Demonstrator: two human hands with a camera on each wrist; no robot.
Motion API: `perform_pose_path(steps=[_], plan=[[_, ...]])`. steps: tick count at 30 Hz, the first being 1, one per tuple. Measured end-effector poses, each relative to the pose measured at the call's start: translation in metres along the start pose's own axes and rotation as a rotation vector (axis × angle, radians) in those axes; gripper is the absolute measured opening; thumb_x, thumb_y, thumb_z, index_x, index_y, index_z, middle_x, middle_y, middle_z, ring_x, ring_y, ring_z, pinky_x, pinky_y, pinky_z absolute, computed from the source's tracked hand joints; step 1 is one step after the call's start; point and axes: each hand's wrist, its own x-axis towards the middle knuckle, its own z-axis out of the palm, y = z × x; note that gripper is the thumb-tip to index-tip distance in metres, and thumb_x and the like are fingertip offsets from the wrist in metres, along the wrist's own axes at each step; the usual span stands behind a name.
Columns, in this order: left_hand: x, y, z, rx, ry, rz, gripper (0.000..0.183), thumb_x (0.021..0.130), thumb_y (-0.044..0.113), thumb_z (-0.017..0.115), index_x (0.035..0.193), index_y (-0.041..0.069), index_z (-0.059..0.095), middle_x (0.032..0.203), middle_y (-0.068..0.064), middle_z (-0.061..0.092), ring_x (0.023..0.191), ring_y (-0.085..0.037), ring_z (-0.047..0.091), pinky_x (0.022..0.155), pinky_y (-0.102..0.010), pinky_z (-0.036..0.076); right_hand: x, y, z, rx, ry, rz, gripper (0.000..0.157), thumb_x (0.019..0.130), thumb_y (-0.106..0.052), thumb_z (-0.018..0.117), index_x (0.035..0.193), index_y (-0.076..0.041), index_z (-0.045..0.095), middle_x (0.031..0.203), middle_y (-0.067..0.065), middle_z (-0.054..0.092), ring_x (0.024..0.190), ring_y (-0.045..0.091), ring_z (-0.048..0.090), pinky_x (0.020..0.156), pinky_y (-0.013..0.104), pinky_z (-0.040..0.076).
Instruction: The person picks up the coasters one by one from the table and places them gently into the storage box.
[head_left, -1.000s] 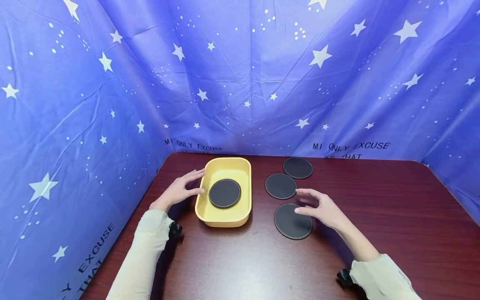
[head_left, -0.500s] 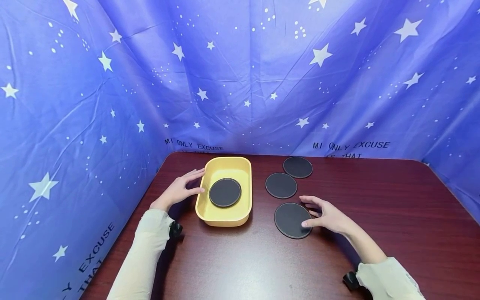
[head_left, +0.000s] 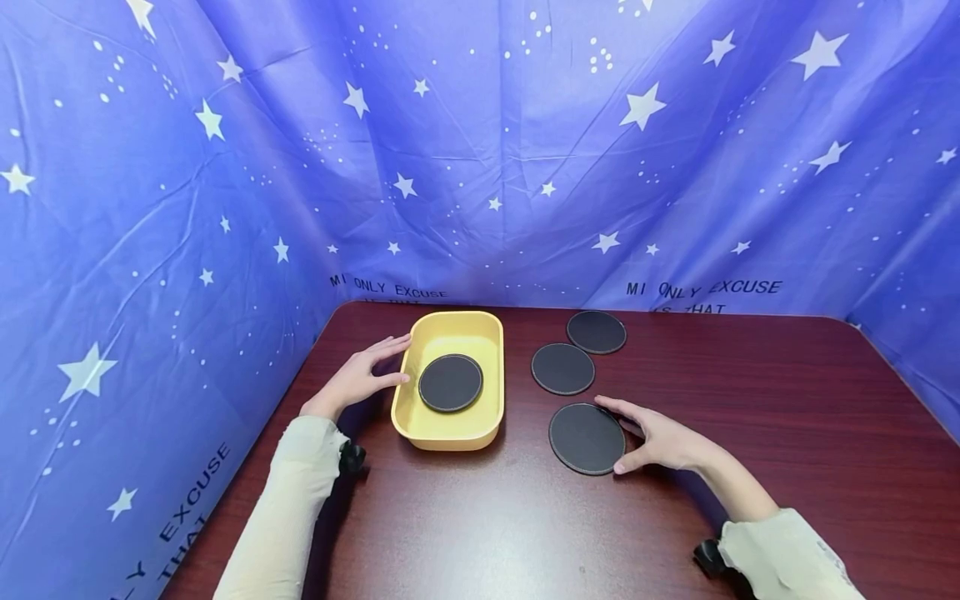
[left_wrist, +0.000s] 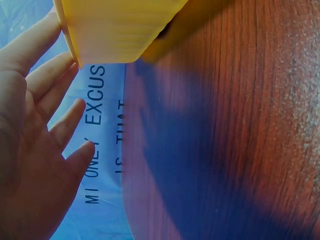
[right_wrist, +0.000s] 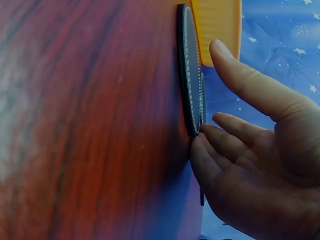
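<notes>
The left hand (head_left: 358, 379) rests its fingertips and thumb against the left rim of a yellow rectangular tub (head_left: 489, 421). Inside the tub lies a round black coaster (head_left: 450, 383) with a stitched edge. To the right of the tub, another black coaster (head_left: 587, 439) lies flat on the table. The right hand (head_left: 660, 437) is spread at this coaster's right edge, thumb at the near side and fingers at the far side. In the right wrist view the fingers are at the rim of the coaster (right_wrist: 190, 65), while the thumb stands apart from them.
Two more black coasters, a middle one (head_left: 562, 369) and a far one (head_left: 596, 332), lie behind the nearest one. Everything stands on a dark red wood-grain table (head_left: 787, 400). A blue star-print curtain (head_left: 495, 150) hangs around its back and sides.
The right hand has moved back towards the person and slightly right, from above the nearest coaster to its right edge, its thumb and fingers spreading wider. The left hand stays at the tub.
</notes>
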Motion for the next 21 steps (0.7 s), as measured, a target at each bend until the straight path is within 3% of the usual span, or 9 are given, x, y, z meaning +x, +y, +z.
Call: perform_pose_path(steps=[2, 4, 6, 8, 13, 17, 21], plan=[[-0.001, -0.001, 0.000, 0.001, 0.000, 0.000, 0.069, 0.087, 0.029, 0.077, 0.146, 0.008, 0.050, 0.157, -0.011, 0.044, 0.149, -0.043, 0.030, 0.123, -0.055, 0.024, 0.000, -0.002, 0.002, -0.041, 0.000, 0.012, 0.100, 0.073, -0.019, 0.087, 0.152, 0.008, 0.031, 0.155, 0.032, 0.034, 0.137, -0.011, 0.032, 0.104, -0.002, 0.026], [-0.002, -0.001, -0.001, 0.006, 0.000, -0.004, 0.069, 0.086, 0.029, 0.077, 0.146, 0.008, 0.050, 0.157, -0.011, 0.044, 0.148, -0.043, 0.030, 0.123, -0.056, 0.024, 0.001, -0.004, 0.004, -0.104, 0.002, 0.026, 0.101, 0.072, -0.023, 0.087, 0.152, 0.007, 0.033, 0.154, 0.031, 0.036, 0.144, 0.010, 0.036, 0.104, -0.001, 0.027], [-0.002, -0.001, -0.001, 0.014, 0.002, -0.006, 0.069, 0.086, 0.029, 0.077, 0.147, 0.008, 0.050, 0.157, -0.011, 0.044, 0.148, -0.044, 0.031, 0.123, -0.056, 0.024, 0.001, -0.005, 0.005, -0.170, 0.009, 0.042, 0.101, 0.071, -0.026, 0.088, 0.151, 0.005, 0.034, 0.153, 0.030, 0.040, 0.145, 0.032, 0.038, 0.103, 0.002, 0.030], [-0.003, -0.001, -0.001, 0.020, 0.003, -0.005, 0.069, 0.087, 0.029, 0.077, 0.147, 0.008, 0.050, 0.157, -0.011, 0.044, 0.148, -0.044, 0.031, 0.123, -0.056, 0.024, 0.002, -0.007, 0.007, -0.232, 0.026, 0.055, 0.102, 0.070, -0.027, 0.089, 0.151, 0.005, 0.036, 0.151, 0.029, 0.043, 0.141, 0.047, 0.039, 0.103, 0.005, 0.035], [-0.002, 0.000, -0.001, 0.026, 0.007, 0.005, 0.068, 0.088, 0.029, 0.076, 0.147, 0.008, 0.050, 0.157, -0.011, 0.044, 0.148, -0.044, 0.031, 0.123, -0.055, 0.024, 0.005, -0.009, 0.011, -0.393, 0.097, 0.075, 0.099, 0.066, -0.026, 0.091, 0.148, 0.001, 0.042, 0.147, 0.024, 0.051, 0.135, 0.044, 0.049, 0.104, 0.027, 0.047], [-0.001, 0.001, -0.001, 0.013, 0.007, -0.002, 0.068, 0.087, 0.027, 0.076, 0.147, 0.008, 0.050, 0.156, -0.010, 0.044, 0.149, -0.043, 0.030, 0.124, -0.054, 0.023, 0.007, -0.009, 0.014, -0.466, 0.142, 0.033, 0.094, 0.063, -0.021, 0.091, 0.143, 0.002, 0.048, 0.142, 0.021, 0.054, 0.130, 0.041, 0.051, 0.103, 0.049, 0.047], [0.000, 0.003, -0.001, 0.014, -0.001, -0.013, 0.068, 0.088, 0.028, 0.076, 0.147, 0.008, 0.049, 0.156, -0.010, 0.044, 0.149, -0.042, 0.029, 0.124, -0.054, 0.023, 0.010, -0.009, 0.015, -0.469, 0.146, 0.010, 0.094, 0.058, -0.016, 0.091, 0.141, 0.001, 0.050, 0.139, 0.020, 0.052, 0.123, 0.040, 0.046, 0.097, 0.053, 0.044]])
